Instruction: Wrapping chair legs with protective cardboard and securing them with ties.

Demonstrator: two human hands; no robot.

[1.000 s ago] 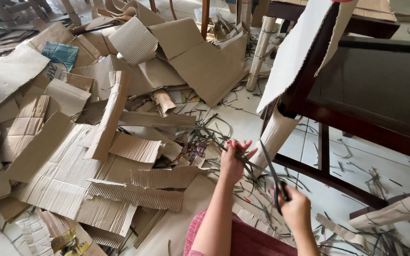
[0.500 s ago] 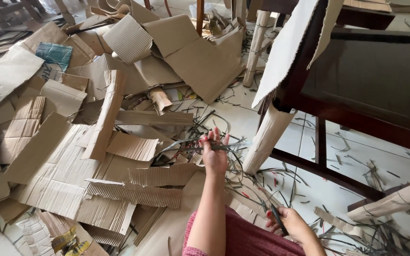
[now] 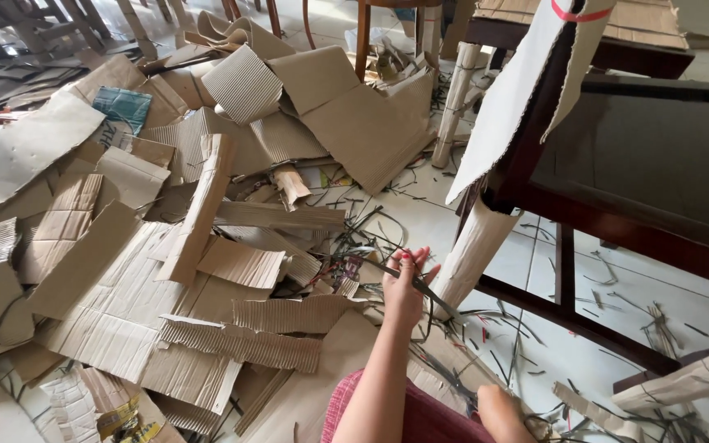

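- My left hand [image 3: 404, 289] is raised over the floor [image 3: 420, 215], fingers pinched together on a thin grey strap [image 3: 420, 287] that runs slantwise across them.
- The strap sits just left of the wrapped leg [image 3: 473, 250], close to it; I cannot tell whether they touch.
- My right hand [image 3: 498, 410] is low, near my lap, below and right of the wrapped leg. It rests by dark scissors [image 3: 457, 385] lying among scraps; I cannot tell whether the fingers are closed on the handles.
- The two hands are well apart, left one higher and farther from me.
- The wrapped leg belongs to a dark wooden chair [image 3: 642, 164], its post sheathed in corrugated card.
- A pale card sheet [image 3: 510, 98] hangs over the chair corner above that leg, a red band at its top.
- Left of the wrapped leg, a heap of cardboard pieces [image 3: 166, 230] covers the floor.
- Loose strap offcuts [image 3: 527, 340] litter the tiles below the chair.
- A teal scrap [image 3: 122, 107] lies far left in the heap.
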